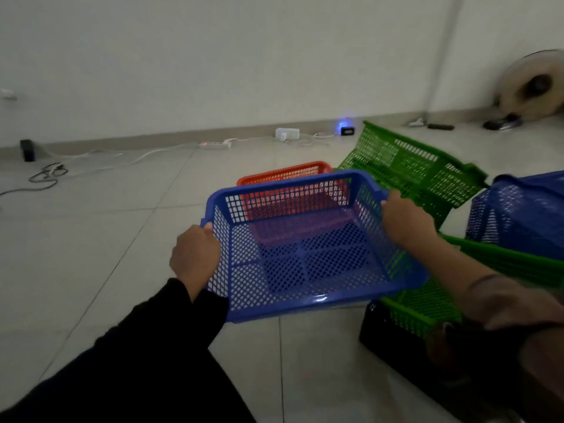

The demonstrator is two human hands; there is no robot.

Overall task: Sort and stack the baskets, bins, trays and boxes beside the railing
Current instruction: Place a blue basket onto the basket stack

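I hold a blue perforated basket (305, 251) above the floor, tilted toward me. My left hand (195, 257) grips its left rim and my right hand (407, 221) grips its right rim. Behind it lies an orange basket (283, 174) on the tiles, partly hidden by the blue one. A green basket (415, 166) lies tipped on its side at the back right. Another blue basket (522, 215) sits upside down at the far right. Below my right arm a green basket (421, 309) rests in a black bin (393, 346).
The tiled floor (91, 239) stretches to the left. Along the white wall lie a power strip (215, 145), a white adapter (287, 133), loose cables (48, 174) and a small black device with a blue light (347, 129). A fan (534, 87) stands at the far right.
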